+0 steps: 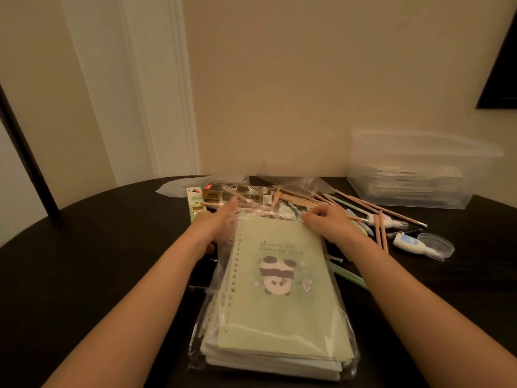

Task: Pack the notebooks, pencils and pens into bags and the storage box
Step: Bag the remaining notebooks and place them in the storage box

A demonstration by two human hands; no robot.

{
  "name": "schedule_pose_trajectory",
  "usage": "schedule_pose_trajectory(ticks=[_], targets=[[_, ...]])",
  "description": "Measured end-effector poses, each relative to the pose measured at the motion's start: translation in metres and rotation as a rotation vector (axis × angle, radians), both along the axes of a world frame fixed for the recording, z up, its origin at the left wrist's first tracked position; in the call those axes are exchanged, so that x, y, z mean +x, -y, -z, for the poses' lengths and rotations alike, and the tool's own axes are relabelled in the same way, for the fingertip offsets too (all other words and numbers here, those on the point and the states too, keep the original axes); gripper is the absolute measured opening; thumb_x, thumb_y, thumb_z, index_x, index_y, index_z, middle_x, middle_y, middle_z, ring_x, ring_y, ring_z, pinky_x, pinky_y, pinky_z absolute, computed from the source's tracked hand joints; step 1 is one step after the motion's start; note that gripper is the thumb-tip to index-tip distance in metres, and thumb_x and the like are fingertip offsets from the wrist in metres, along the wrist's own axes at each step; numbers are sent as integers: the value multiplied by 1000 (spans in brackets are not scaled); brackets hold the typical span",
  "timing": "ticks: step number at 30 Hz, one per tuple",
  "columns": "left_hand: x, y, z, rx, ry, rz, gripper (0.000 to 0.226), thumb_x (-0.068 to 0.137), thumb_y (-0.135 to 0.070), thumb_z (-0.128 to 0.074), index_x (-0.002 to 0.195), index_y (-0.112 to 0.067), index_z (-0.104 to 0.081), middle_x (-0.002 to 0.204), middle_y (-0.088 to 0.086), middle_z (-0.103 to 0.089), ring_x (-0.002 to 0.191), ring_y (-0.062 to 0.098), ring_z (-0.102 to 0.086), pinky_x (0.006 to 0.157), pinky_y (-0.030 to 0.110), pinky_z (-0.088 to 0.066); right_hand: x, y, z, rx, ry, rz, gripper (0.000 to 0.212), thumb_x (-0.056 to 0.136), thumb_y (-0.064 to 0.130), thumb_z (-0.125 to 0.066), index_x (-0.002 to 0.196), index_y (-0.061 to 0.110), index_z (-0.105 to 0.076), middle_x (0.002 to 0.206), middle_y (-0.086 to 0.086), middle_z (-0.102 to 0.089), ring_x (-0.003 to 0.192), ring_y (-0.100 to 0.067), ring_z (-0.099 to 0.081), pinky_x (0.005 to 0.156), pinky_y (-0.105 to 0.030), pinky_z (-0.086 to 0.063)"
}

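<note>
A stack of green panda notebooks point(279, 303) lies in a clear plastic bag point(201, 345) on the dark table, right in front of me. My left hand point(215, 228) holds the bag's far left edge near its mouth. At the far right corner of the top notebook, my right hand point(327, 222) pinches the bag's plastic. Loose wooden pencils point(296, 198) and pastel pens point(349, 208) are scattered just behind the bag. The clear storage box point(414, 175) stands at the back right with some items inside.
Pencil cartons point(237, 191) and a green slim box point(195, 204) lie behind my left hand. Correction tape point(411, 243), a round clear lid point(436, 243) and more pencils point(382, 233) lie to the right. The round table point(98, 247) is against the wall.
</note>
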State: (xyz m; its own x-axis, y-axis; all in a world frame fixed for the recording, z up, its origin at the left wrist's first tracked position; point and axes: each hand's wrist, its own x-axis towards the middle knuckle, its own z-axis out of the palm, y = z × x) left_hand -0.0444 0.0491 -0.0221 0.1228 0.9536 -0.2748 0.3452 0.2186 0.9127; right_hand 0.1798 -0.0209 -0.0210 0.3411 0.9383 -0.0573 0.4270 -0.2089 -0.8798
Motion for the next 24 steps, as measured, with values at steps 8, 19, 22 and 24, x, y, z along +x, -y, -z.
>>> schedule_pose_trajectory(ticks=[8,19,22,24], targets=[[-4,-20,-11,157,-31,3,15,90,-25,-60,94,-11,-65,87,3,-59,72,16,-49,56,26,-37,19,-16,-6,43,68,71,17,91,27,-61,98,13,-65,87,2,-58,75,-9,-50,64,-24,-40],[-19,-23,5,410,18,67,11,90,-9,-60,97,-18,-59,77,-2,-71,81,6,-64,69,27,-47,30,-10,8,240,100,39,14,89,11,-63,85,23,-69,78,-3,-63,70,-12,-53,67,-27,-44],[-25,-24,10,389,57,99,7,91,-11,-58,89,-19,-59,82,2,-73,86,15,-66,76,38,-51,29,-6,14,316,80,27,20,90,9,-60,87,24,-72,89,-7,-65,75,-17,-56,70,-28,-47],[-27,-24,11,411,78,101,9,91,-13,-58,84,-19,-60,90,2,-70,83,17,-61,64,33,-48,29,-4,13,353,72,38,21,89,8,-60,85,24,-74,93,-7,-66,79,-27,-57,73,-36,-49]])
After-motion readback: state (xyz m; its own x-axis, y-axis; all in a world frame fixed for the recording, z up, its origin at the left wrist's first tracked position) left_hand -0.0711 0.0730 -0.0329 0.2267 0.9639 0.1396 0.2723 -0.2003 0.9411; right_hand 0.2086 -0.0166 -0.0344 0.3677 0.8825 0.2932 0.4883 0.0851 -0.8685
